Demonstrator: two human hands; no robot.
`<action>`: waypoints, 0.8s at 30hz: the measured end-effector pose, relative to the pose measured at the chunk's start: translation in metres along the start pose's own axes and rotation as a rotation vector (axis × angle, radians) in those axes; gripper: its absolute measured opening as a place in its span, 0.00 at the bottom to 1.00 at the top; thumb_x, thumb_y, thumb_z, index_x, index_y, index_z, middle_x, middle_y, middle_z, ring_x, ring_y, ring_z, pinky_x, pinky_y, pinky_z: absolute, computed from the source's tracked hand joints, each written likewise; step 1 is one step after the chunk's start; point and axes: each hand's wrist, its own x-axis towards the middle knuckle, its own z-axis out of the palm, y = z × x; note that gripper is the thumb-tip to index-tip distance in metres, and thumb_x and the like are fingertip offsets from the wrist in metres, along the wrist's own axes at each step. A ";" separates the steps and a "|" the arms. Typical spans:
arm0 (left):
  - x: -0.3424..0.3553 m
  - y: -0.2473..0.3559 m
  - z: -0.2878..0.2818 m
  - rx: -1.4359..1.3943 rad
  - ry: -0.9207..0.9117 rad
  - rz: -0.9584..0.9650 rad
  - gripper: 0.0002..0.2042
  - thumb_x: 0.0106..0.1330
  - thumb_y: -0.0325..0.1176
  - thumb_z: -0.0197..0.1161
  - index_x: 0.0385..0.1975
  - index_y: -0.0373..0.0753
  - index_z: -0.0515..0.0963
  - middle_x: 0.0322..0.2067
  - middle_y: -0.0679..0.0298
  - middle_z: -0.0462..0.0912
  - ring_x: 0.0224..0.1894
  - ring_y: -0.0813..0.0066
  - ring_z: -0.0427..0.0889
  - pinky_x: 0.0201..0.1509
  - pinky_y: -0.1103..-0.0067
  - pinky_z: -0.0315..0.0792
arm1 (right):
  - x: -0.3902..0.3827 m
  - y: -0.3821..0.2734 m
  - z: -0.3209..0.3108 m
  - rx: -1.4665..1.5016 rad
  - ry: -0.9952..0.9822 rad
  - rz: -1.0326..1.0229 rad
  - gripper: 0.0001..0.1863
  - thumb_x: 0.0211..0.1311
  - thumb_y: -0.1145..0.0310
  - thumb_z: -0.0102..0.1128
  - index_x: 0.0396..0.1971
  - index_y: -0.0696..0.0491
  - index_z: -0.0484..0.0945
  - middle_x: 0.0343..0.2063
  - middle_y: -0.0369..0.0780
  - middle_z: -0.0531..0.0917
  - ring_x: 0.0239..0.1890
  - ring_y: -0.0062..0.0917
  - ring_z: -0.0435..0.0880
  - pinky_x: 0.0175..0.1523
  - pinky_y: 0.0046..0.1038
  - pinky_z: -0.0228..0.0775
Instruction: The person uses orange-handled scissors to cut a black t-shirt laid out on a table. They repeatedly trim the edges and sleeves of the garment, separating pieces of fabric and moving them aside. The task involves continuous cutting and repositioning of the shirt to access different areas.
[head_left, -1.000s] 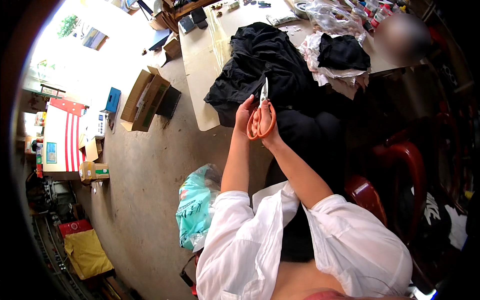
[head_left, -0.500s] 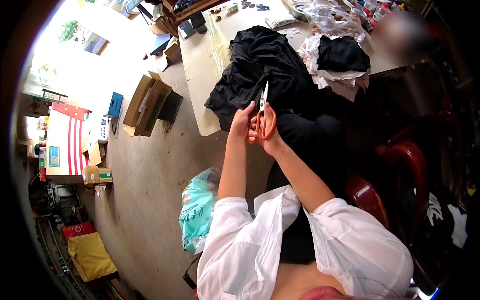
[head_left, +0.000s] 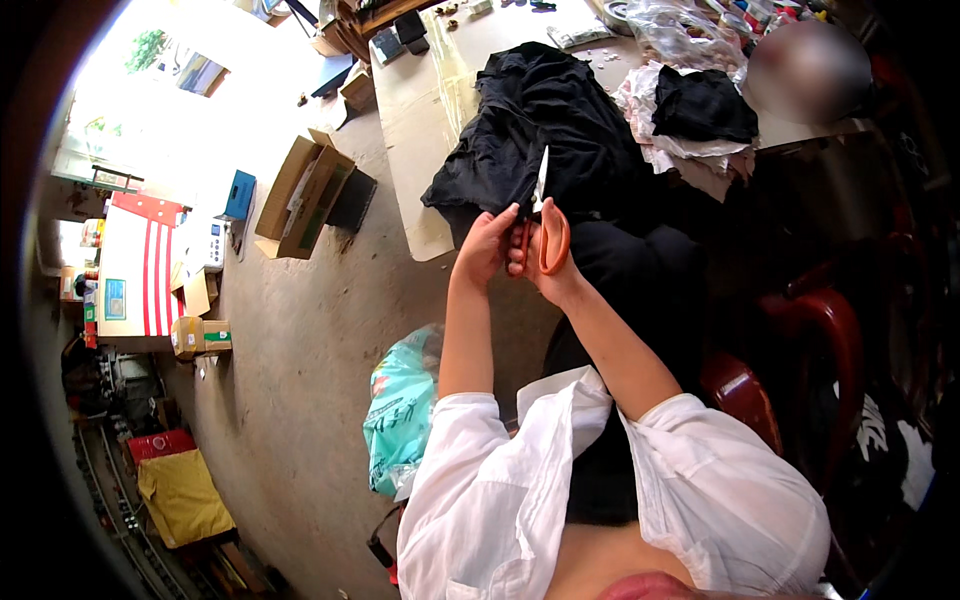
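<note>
My right hand (head_left: 550,278) is closed around the orange handles of a pair of scissors (head_left: 556,243). Their bright blades point away from me, over a large crumpled black cloth (head_left: 560,115) that lies on the table and hangs over its near edge. Close by on the left, my left hand (head_left: 482,248) has its fingers pressed together at the cloth's near edge, pinching it. The fingertips of both hands nearly meet. Whether the blades have fabric between them is too small to tell.
The pale table (head_left: 400,150) also bears a smaller black cloth piece (head_left: 705,105) on pale pinkish fabric, and a clear plastic bag (head_left: 680,35). An open cardboard box (head_left: 305,195) stands left of it. A turquoise bag (head_left: 400,410) sits by my left side; a dark red chair (head_left: 740,395) is at right.
The scissors have turned a little, so their blades look narrower and more upright. Both hands stay at the cloth's near edge. The whole view has shifted slightly.
</note>
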 end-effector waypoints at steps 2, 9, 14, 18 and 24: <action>0.003 -0.009 0.003 0.007 0.130 0.005 0.16 0.67 0.42 0.57 0.22 0.37 0.73 0.16 0.68 0.73 0.10 0.81 0.69 0.10 0.84 0.63 | 0.002 0.002 0.003 0.017 0.058 -0.023 0.33 0.55 0.28 0.45 0.27 0.48 0.65 0.21 0.31 0.65 0.20 0.17 0.69 0.24 0.19 0.63; -0.004 -0.025 0.005 -0.142 0.168 0.085 0.17 0.70 0.41 0.53 0.25 0.34 0.74 0.17 0.63 0.76 0.10 0.78 0.73 0.11 0.83 0.70 | 0.007 0.000 -0.004 0.032 0.119 -0.004 0.34 0.54 0.26 0.41 0.26 0.48 0.66 0.21 0.30 0.65 0.20 0.15 0.65 0.24 0.16 0.59; -0.004 -0.050 -0.004 -0.465 0.142 0.234 0.11 0.71 0.36 0.50 0.37 0.33 0.74 0.32 0.61 0.80 0.32 0.71 0.80 0.36 0.76 0.78 | 0.012 -0.010 -0.002 0.161 0.209 0.049 0.31 0.62 0.33 0.40 0.17 0.47 0.63 0.12 0.27 0.62 0.11 0.11 0.60 0.16 0.11 0.53; -0.008 -0.068 -0.024 -0.493 -0.100 0.253 0.13 0.71 0.36 0.48 0.41 0.32 0.73 0.38 0.57 0.79 0.36 0.69 0.80 0.38 0.77 0.77 | 0.002 -0.007 0.003 0.127 0.149 0.102 0.33 0.60 0.30 0.39 0.20 0.48 0.64 0.15 0.30 0.64 0.14 0.14 0.63 0.19 0.14 0.57; -0.013 -0.052 -0.005 -0.645 0.003 0.097 0.16 0.68 0.40 0.48 0.37 0.31 0.74 0.32 0.59 0.79 0.25 0.73 0.79 0.23 0.81 0.76 | -0.005 -0.013 0.003 0.196 0.033 0.121 0.38 0.52 0.24 0.40 0.29 0.51 0.65 0.24 0.34 0.67 0.25 0.22 0.68 0.32 0.21 0.65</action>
